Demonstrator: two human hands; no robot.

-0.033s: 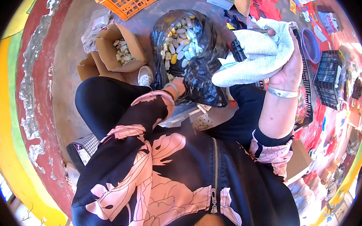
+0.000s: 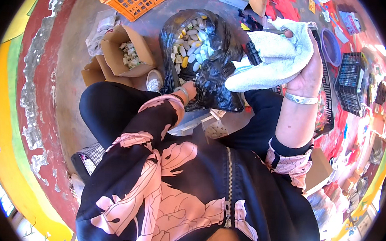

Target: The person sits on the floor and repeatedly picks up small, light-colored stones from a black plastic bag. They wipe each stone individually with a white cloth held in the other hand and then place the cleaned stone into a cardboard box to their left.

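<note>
At far left I note an open cardboard box [image 2: 122, 50] of small pieces on the floor. My left hand [image 2: 188, 90] reaches into the lower edge of the black plastic bag [image 2: 213, 73] of pale small pieces; its fingers are hidden, so I cannot tell their grip. To the right, raised beside the bag, my right hand [image 2: 308, 70] is closed around a white cloth [image 2: 272, 59].

The towel [image 2: 269, 59] is soft, nubby white cloth; the bag [image 2: 218, 73] is glossy, crinkled black plastic (highlights everywhere); the box [image 2: 113, 49] is matt brown cardboard; the floor [image 2: 71, 82] is rough concrete.
</note>
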